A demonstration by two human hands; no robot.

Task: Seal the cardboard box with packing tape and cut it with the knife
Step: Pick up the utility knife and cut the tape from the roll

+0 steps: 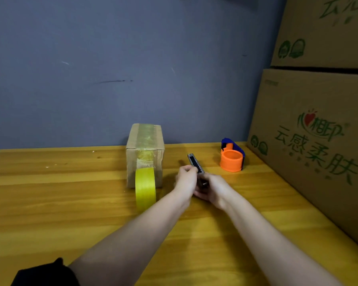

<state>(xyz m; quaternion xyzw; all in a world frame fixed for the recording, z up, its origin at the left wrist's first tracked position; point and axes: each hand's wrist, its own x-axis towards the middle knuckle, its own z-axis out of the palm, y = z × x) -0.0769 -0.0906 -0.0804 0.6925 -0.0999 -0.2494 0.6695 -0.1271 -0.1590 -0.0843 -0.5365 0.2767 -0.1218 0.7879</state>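
A small cardboard box [146,141] stands near the wall, with yellowish tape running over its top and down its front face. A yellow roll of packing tape [145,188] stands on edge against the box's front. To the right of the box both hands hold a grey utility knife [194,162] above the table. My right hand [213,188] grips its handle. My left hand [187,177] pinches the knife's middle. The knife's far end points away, toward the wall; I cannot see whether a blade is out.
An orange and blue tape dispenser [232,156] sits on the wooden table [60,203] at the back right. Large printed cardboard cartons [318,131] are stacked along the right edge. A blue-grey wall [112,69] closes the back.
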